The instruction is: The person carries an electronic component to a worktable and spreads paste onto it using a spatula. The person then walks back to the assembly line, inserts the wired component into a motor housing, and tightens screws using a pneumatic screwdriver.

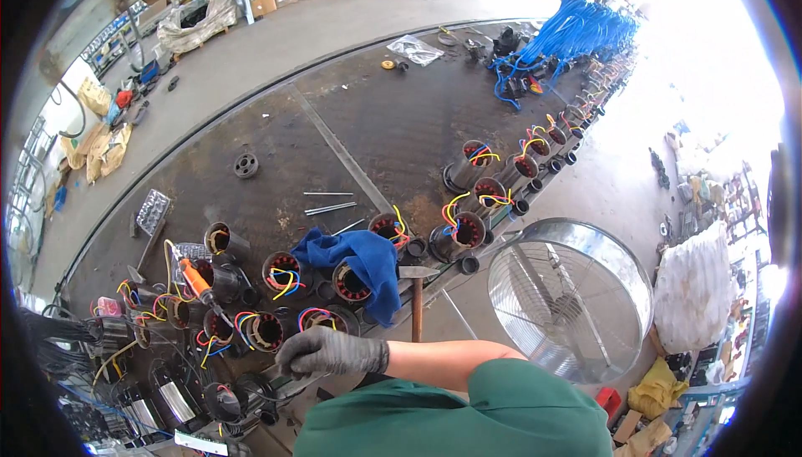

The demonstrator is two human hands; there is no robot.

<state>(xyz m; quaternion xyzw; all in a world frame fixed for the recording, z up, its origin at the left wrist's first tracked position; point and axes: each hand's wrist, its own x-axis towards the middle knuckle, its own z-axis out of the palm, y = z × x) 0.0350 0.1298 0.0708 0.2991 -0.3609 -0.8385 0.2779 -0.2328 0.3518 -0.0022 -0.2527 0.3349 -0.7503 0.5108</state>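
My right hand [322, 352], in a dark grey glove, reaches leftward across the table's near edge. Its fingers are curled down; what they hold, if anything, is hidden. Just beyond it stands a motor stator housing [355, 322] with coloured wires. Left of the hand is another stator [266, 332] with red, blue and yellow leads. To the right of the hand lies a hammer [418, 311] with a wooden handle. A blue cloth [368, 261] drapes partly over a stator farther back. My left hand is out of sight.
An orange power screwdriver [196, 280] leans among the stators at left. Thin metal rods [330, 209] and a round black part [246, 165] lie on the dark table [276, 135]. Blue cables [576, 35] pile at far right. A large drum fan [572, 298] stands beside the table.
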